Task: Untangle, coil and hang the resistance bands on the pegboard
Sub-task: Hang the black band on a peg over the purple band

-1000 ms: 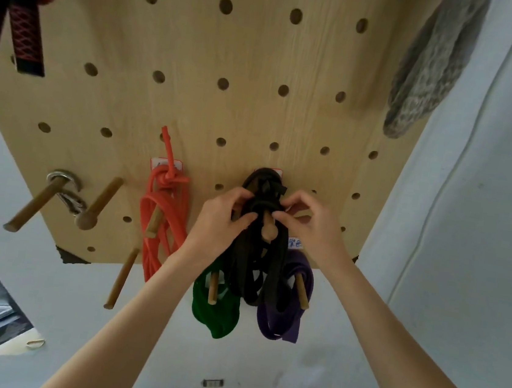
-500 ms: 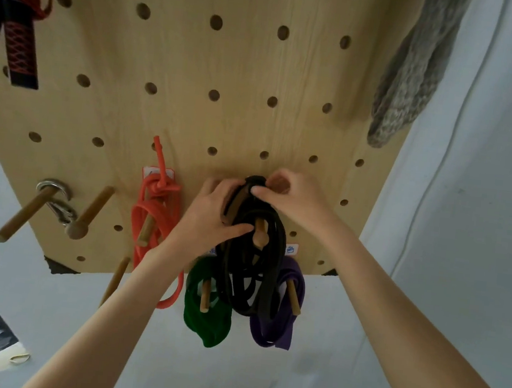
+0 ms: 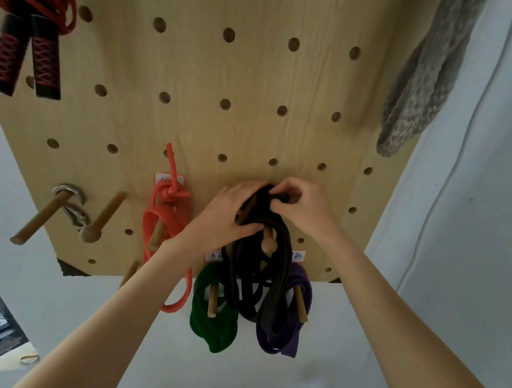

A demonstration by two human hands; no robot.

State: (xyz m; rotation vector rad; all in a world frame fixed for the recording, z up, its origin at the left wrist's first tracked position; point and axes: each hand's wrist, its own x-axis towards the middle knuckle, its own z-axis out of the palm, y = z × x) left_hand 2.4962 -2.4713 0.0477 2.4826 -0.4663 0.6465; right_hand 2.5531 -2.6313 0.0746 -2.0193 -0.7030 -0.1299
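- Since half a second ago both hands have shifted up to the top of the black band (image 3: 266, 278) coil, and the right one now pinches its upper loop closer against the board.
- Wooden pegboard (image 3: 230, 73) fills the upper view, tilted away, with rows of round holes and several wooden pegs sticking out.
- Grey knitted cloth (image 3: 420, 85) hangs along the board's right edge.
- Red skipping rope (image 3: 29, 18) with black, red-patterned handles hangs at the top left.
- Black band hangs on a peg (image 3: 267, 241) in the lower middle of the board — its loops drape down in front of the two bands below.
- Orange tube band (image 3: 166, 225), knotted near its top, hangs on a peg just left of the black one.
- Purple band (image 3: 291, 332) hangs on a peg at the board's bottom edge, lower right of the black coil; the green band (image 3: 211, 326) hangs on a peg beside it, to the left.
- Left hand (image 3: 228, 219) has fingers curled round the black coil's upper part, thumb across the front.
- Right hand (image 3: 302, 210) pinches the top loop of the black band between thumb and curled fingers — touching the left hand's fingertips.
- Metal carabiner (image 3: 71, 204) hangs on a peg at the lower left.
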